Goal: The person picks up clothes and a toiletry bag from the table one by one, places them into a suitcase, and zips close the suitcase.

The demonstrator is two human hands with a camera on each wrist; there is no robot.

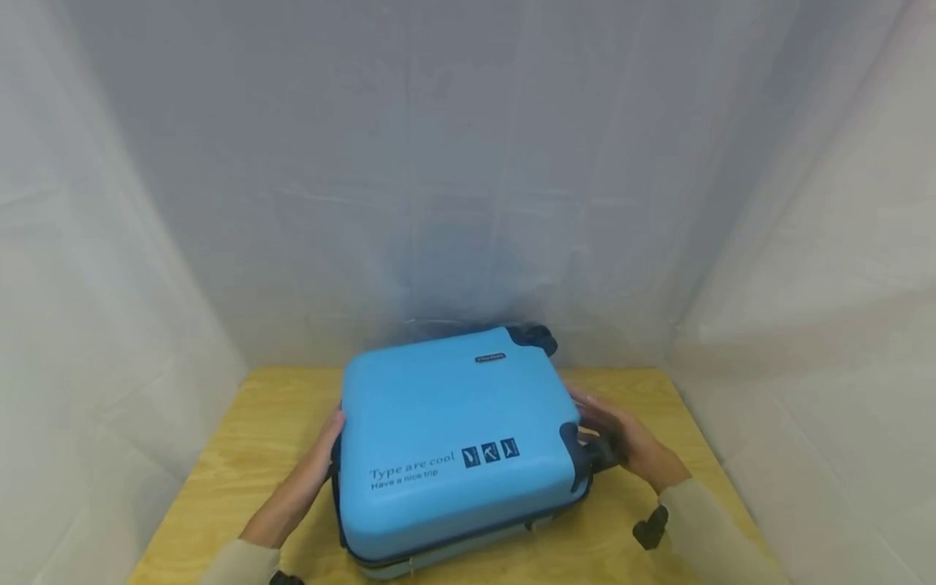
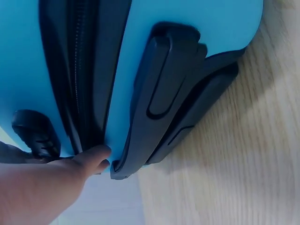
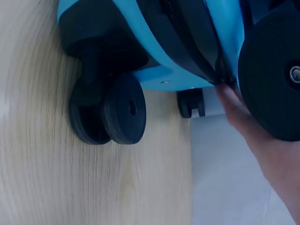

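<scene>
A bright blue hard-shell suitcase [image 1: 453, 439] lies flat on a wooden table [image 1: 241, 439], with "Type are cool" printed on its lid. My left hand [image 1: 310, 471] lies against its left side. In the left wrist view the thumb [image 2: 93, 157] touches the blue shell beside the dark zipper band [image 2: 79, 70] and a black handle [image 2: 164, 89]. At the wheel end, my right hand [image 1: 629, 443] reaches between the wheels. The right wrist view shows its fingers [image 3: 234, 103] stretched to the zipper seam [image 3: 187, 42], beside a large black wheel [image 3: 272, 70]. The fingertips are hidden there.
White sheeting [image 1: 468, 162] walls the table on three sides, close behind the suitcase. A double caster wheel [image 3: 117, 112] stands on the wood, another [image 3: 191, 103] farther back. Bare tabletop shows left, right and in front of the case.
</scene>
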